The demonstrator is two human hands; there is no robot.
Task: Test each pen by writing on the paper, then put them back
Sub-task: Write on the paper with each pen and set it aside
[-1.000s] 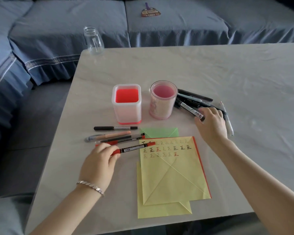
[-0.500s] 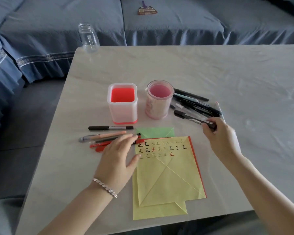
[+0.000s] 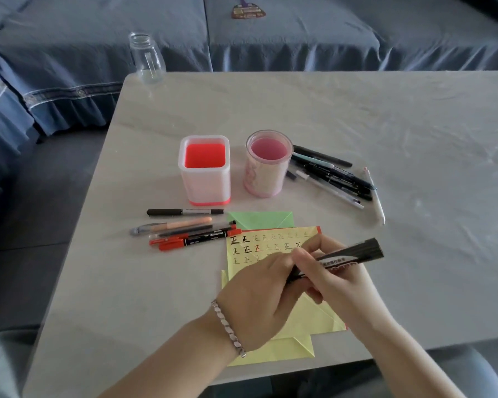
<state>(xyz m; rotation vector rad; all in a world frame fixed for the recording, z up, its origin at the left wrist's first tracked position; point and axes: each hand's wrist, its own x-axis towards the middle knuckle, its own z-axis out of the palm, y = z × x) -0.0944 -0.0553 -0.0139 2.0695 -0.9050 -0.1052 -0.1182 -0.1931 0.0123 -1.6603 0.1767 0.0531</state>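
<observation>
A black marker is held over the yellow paper, which bears rows of written characters. My right hand grips the marker's barrel and my left hand grips its lower end, where its cap or tip is hidden by the fingers. Left of the paper lie several pens, the nearest a red-capped marker. More dark pens are piled right of a round pink holder. A square red-and-white holder stands beside it.
A white pen lies apart at the right of the pile. A green sheet pokes out above the yellow paper. A clear glass bottle stands at the table's far left corner. A blue sofa runs behind the table.
My right hand lifted the black marker from the right pile and brought it over the paper. My left hand left the red marker with the left-side pens and came across to grip the black marker's end.
</observation>
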